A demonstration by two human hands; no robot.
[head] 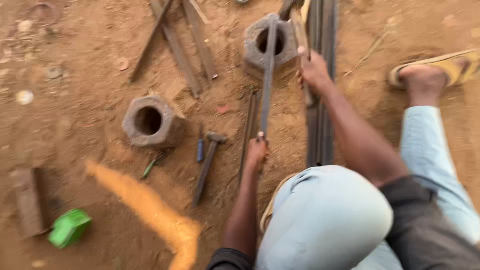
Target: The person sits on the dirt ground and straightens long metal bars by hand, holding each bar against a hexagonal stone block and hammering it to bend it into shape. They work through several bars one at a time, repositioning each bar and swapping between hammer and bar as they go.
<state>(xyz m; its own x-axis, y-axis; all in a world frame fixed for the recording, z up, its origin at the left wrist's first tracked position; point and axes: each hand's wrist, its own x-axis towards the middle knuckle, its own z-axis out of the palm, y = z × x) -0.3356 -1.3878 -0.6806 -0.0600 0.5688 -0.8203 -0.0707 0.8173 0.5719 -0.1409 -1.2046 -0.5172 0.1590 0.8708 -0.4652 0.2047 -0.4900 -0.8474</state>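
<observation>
Motion blur smears the whole ground here, so the small bits in the dirt at far left are just pale smudges. The left hand (256, 151) closes around the near end of a metal bar (267, 85), hiding that end. The right hand (314, 70) covers part of a bundle of long rods (320, 130), and the rods run off the top edge. The knee (325, 215) blocks their near ends. The sandal (442, 65) is cut by the right edge. The green box (70, 227) is too blurred to identify.
</observation>
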